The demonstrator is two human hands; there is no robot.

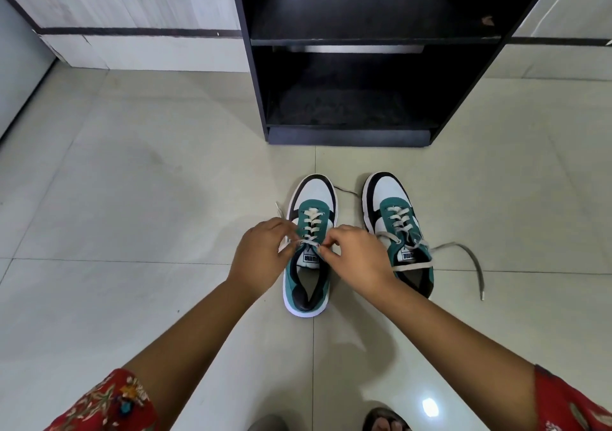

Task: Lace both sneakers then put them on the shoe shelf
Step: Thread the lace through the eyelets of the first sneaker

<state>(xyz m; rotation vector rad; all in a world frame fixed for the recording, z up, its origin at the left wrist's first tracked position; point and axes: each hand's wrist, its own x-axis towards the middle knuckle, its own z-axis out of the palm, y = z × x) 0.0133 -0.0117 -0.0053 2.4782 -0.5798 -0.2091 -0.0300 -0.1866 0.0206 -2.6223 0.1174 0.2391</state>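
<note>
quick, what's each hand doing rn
Left hand: shut, pinching the lace of the left sneaker.
Right hand: shut, pinching the same lace.

We see two teal, white and black sneakers side by side on the tiled floor [132,198], toes toward a dark shelf [347,43]. Our left hand [261,255] and right hand [357,258] pinch the lace [309,228] at the top eyelets of the left sneaker [311,195]. The right sneaker [390,192] stands just beside it, its loose lace [470,258] trailing over the floor to the right.
</note>
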